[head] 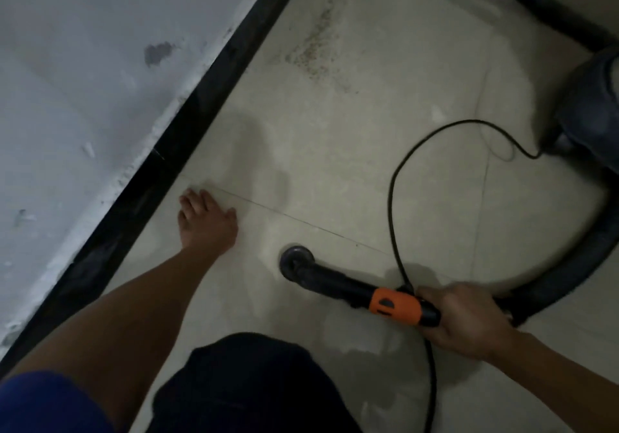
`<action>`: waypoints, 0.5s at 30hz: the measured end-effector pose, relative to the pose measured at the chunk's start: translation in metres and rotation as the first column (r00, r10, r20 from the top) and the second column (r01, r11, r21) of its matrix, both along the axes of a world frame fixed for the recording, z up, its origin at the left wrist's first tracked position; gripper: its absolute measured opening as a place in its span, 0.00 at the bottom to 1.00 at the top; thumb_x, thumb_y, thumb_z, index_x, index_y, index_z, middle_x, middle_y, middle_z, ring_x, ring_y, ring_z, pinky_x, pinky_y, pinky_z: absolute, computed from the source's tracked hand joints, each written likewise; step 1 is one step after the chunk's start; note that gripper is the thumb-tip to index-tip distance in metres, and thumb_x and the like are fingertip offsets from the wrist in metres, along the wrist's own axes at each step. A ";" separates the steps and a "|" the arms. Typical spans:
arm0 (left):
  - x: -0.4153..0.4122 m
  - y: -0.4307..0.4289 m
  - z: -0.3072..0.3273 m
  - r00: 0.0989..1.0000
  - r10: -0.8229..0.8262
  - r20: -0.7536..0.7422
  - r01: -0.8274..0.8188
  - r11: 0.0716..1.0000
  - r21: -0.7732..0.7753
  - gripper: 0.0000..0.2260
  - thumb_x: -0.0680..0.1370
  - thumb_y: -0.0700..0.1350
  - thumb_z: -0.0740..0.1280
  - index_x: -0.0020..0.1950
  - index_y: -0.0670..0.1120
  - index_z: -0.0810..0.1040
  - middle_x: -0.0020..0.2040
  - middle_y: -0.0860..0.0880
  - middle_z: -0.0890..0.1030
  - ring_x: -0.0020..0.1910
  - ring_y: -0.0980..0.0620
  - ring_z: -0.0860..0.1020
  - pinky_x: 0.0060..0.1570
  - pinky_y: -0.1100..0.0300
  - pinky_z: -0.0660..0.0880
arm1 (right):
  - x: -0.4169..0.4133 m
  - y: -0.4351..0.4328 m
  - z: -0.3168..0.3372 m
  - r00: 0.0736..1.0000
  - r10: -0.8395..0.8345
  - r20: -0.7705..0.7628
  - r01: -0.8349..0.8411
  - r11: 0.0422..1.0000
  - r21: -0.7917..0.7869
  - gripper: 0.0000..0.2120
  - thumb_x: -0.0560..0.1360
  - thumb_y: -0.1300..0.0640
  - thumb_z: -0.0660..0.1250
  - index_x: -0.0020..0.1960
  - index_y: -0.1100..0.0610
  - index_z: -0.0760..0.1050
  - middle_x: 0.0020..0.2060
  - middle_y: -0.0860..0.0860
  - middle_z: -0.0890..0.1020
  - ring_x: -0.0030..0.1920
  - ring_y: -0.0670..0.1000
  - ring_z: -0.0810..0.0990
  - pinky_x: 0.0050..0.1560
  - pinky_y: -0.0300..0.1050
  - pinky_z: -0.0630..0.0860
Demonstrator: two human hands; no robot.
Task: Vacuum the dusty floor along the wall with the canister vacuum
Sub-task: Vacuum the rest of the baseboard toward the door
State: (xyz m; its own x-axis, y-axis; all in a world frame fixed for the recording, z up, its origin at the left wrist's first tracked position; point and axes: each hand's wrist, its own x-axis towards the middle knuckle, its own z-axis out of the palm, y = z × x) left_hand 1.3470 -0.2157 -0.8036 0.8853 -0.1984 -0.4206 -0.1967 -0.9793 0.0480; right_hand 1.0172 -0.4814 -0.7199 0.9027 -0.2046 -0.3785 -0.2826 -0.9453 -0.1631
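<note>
We see a pale tiled floor (335,131) meeting a black skirting board (187,124) along the wall. A patch of brownish dust (313,54) lies on it near the skirting. The left hand (206,221) rests flat on the tiles, the round nozzle (296,262) presses down beside it, and a black cord (395,178) loops across, with the dark hose (576,265) curving to the canister vacuum (589,104).

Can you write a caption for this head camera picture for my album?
Right hand holds black vacuum nozzle with orange collar on pale tiled floor; left hand rests flat near black baseboard.
</note>
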 end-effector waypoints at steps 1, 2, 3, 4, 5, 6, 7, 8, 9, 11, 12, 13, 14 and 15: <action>0.005 0.000 0.006 0.998 -0.022 -0.052 0.024 0.999 0.035 0.34 0.82 0.57 0.53 0.78 0.37 0.44 0.77 0.35 0.43 0.77 0.38 0.43 0.74 0.45 0.50 | 0.011 0.001 -0.004 1.000 0.004 -0.013 -0.005 1.000 -0.027 0.15 0.63 0.44 0.72 0.48 0.46 0.79 0.35 0.50 0.84 0.36 0.55 0.83 0.33 0.43 0.73; 0.012 0.000 0.012 0.993 -0.036 -0.111 0.043 0.997 0.068 0.36 0.81 0.57 0.55 0.78 0.37 0.43 0.78 0.36 0.42 0.77 0.38 0.42 0.73 0.44 0.51 | 0.023 -0.002 -0.007 0.999 -0.031 -0.018 0.030 0.998 -0.061 0.16 0.65 0.41 0.69 0.50 0.45 0.78 0.38 0.51 0.84 0.39 0.55 0.83 0.35 0.44 0.72; 0.020 0.000 0.019 0.983 -0.038 -0.180 0.057 0.994 0.098 0.37 0.81 0.57 0.57 0.78 0.38 0.42 0.78 0.36 0.41 0.77 0.39 0.42 0.73 0.45 0.53 | 0.035 -0.007 -0.008 0.994 -0.111 -0.007 0.110 0.990 -0.086 0.16 0.66 0.39 0.68 0.51 0.45 0.77 0.40 0.51 0.84 0.42 0.55 0.83 0.37 0.44 0.72; 0.028 -0.002 0.028 0.967 -0.033 -0.251 0.065 0.991 0.121 0.37 0.81 0.56 0.58 0.78 0.39 0.42 0.78 0.37 0.40 0.77 0.39 0.42 0.74 0.46 0.53 | 0.046 -0.015 -0.006 0.977 -0.214 0.013 0.214 0.973 -0.087 0.15 0.67 0.39 0.67 0.50 0.45 0.76 0.40 0.51 0.84 0.43 0.56 0.83 0.38 0.44 0.72; 0.035 -0.005 0.038 0.948 -0.026 -0.317 0.070 0.989 0.129 0.36 0.81 0.54 0.60 0.78 0.39 0.44 0.78 0.38 0.42 0.77 0.40 0.45 0.74 0.48 0.55 | 0.056 -0.024 -0.003 0.947 -0.320 0.034 0.322 0.944 -0.067 0.13 0.68 0.41 0.68 0.49 0.46 0.76 0.39 0.50 0.83 0.43 0.56 0.83 0.37 0.44 0.71; 0.041 -0.010 0.047 0.931 -0.024 -0.365 0.071 0.991 0.117 0.34 0.81 0.51 0.60 0.78 0.38 0.47 0.78 0.38 0.45 0.77 0.41 0.49 0.73 0.51 0.57 | 0.064 -0.033 0.002 0.910 -0.413 0.038 0.414 0.910 -0.036 0.10 0.68 0.43 0.68 0.46 0.46 0.75 0.37 0.49 0.82 0.42 0.56 0.82 0.36 0.43 0.69; 0.043 -0.020 0.056 0.920 -0.034 -0.391 0.072 0.994 0.083 0.31 0.81 0.50 0.61 0.78 0.38 0.51 0.78 0.38 0.50 0.76 0.41 0.55 0.71 0.55 0.59 | 0.071 -0.042 0.007 0.878 -0.478 0.036 0.478 0.878 -0.005 0.08 0.67 0.46 0.69 0.43 0.47 0.74 0.35 0.47 0.80 0.40 0.55 0.81 0.34 0.42 0.67; 0.043 -0.033 0.063 0.915 -0.062 -0.398 0.081 0.996 0.031 0.30 0.82 0.50 0.61 0.77 0.37 0.54 0.78 0.39 0.54 0.75 0.42 0.58 0.69 0.56 0.60 | 0.077 -0.050 0.011 0.853 -0.521 0.032 0.520 0.854 0.019 0.07 0.67 0.47 0.69 0.41 0.48 0.73 0.33 0.46 0.78 0.37 0.54 0.80 0.32 0.41 0.65; 0.040 -0.049 0.068 0.916 -0.094 -0.391 0.088 0.996 -0.032 0.29 0.82 0.50 0.60 0.77 0.37 0.55 0.77 0.39 0.56 0.75 0.42 0.60 0.69 0.57 0.60 | 0.084 -0.057 0.014 0.839 -0.543 0.028 0.542 0.840 0.029 0.07 0.66 0.48 0.69 0.39 0.48 0.72 0.32 0.45 0.77 0.35 0.52 0.79 0.30 0.40 0.64; 0.029 -0.087 0.071 0.928 -0.119 -0.353 0.072 0.987 -0.145 0.28 0.82 0.52 0.58 0.76 0.37 0.57 0.76 0.39 0.59 0.74 0.42 0.61 0.69 0.56 0.60 | 0.099 -0.069 0.016 0.830 -0.557 0.035 0.555 0.831 0.041 0.07 0.65 0.48 0.68 0.39 0.49 0.73 0.31 0.45 0.78 0.33 0.50 0.77 0.30 0.40 0.65; 0.022 -0.106 0.068 0.937 -0.100 -0.335 0.040 0.983 -0.180 0.28 0.82 0.52 0.57 0.76 0.37 0.57 0.75 0.38 0.60 0.73 0.41 0.62 0.69 0.54 0.61 | 0.108 -0.076 0.014 0.826 -0.562 0.044 0.560 0.827 0.044 0.07 0.65 0.48 0.69 0.40 0.49 0.74 0.31 0.45 0.77 0.33 0.51 0.76 0.31 0.40 0.65; 0.015 -0.124 0.062 0.946 -0.060 -0.318 -0.006 0.979 -0.204 0.27 0.82 0.53 0.56 0.75 0.37 0.58 0.74 0.36 0.61 0.72 0.39 0.62 0.69 0.52 0.62 | 0.118 -0.084 0.012 0.820 -0.570 0.055 0.569 0.821 0.042 0.08 0.65 0.48 0.69 0.40 0.49 0.74 0.31 0.46 0.77 0.33 0.51 0.75 0.31 0.41 0.66; 0.010 -0.138 0.055 0.956 -0.010 -0.293 -0.056 0.975 -0.216 0.27 0.82 0.52 0.55 0.74 0.36 0.59 0.74 0.35 0.60 0.73 0.38 0.61 0.70 0.50 0.62 | 0.127 -0.093 0.009 0.808 -0.585 0.068 0.584 0.811 0.037 0.08 0.65 0.48 0.69 0.41 0.49 0.75 0.31 0.46 0.76 0.33 0.52 0.74 0.32 0.41 0.66; 0.005 -0.149 0.047 0.967 0.043 -0.252 -0.101 0.970 -0.221 0.27 0.82 0.52 0.54 0.74 0.35 0.59 0.75 0.35 0.58 0.74 0.38 0.57 0.71 0.48 0.60 | 0.136 -0.102 0.006 0.792 -0.604 0.085 0.604 0.797 0.036 0.08 0.66 0.48 0.70 0.41 0.49 0.75 0.31 0.47 0.75 0.33 0.53 0.74 0.33 0.41 0.66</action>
